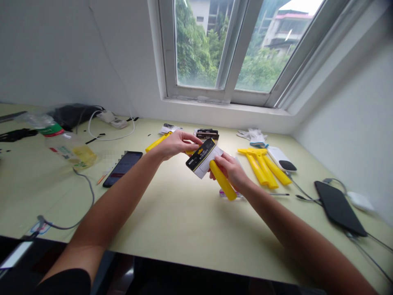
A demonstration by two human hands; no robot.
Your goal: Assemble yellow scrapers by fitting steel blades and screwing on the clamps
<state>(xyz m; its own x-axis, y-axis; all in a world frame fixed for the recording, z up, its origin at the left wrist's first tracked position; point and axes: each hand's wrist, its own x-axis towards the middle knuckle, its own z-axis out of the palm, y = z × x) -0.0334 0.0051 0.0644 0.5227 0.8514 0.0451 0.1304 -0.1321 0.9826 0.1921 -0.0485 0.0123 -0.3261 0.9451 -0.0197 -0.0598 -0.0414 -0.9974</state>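
Observation:
Above the middle of the table, my right hand (229, 168) is closed around a yellow plastic scraper (225, 184), whose handle points down toward me. A black-and-white packaging card (201, 157) lies against the scraper, and my right thumb is at its edge. My left hand (179, 144) pinches at the card's upper edge, and a bit of yellow shows under its fingertips. The card hides most of the scraper's head. To the right lie several more yellow scrapers (260, 166). Another yellow scraper (158, 142) with a card lies behind my left wrist.
Dark packaging cards (208, 134) stand behind my hands. White gloves (253, 135), a white device (281, 157) and a black power bank (339, 209) with cables are on the right. A phone (123, 169) and a tilted plastic bottle (69, 143) are on the left. Under the window runs a wall.

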